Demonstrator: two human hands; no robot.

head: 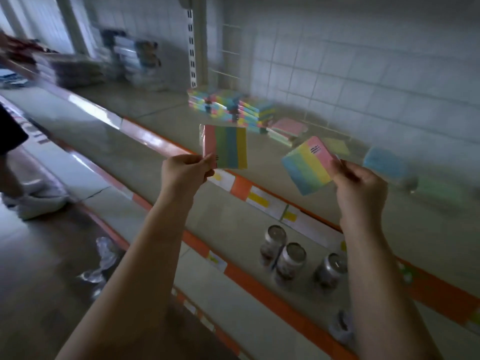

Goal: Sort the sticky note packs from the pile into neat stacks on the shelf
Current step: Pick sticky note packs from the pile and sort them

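Blurred packs [387, 165] beside hands [359, 183].

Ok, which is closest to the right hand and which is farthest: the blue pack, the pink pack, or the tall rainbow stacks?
From the right hand, in the head view:
1. Blue pack, lying just beside it on the right of the shelf.
2. Pink pack, farther back, left of the hand.
3. Tall rainbow stacks, farthest, back near the wall.

I read no text anywhere | dark print marks on the pack in my left hand [225, 148]: blurred, illegible | same marks on the pack in my right hand [309, 165]: illegible | shelf-edge price tags [259, 200]: yellow patches only, no legible figures
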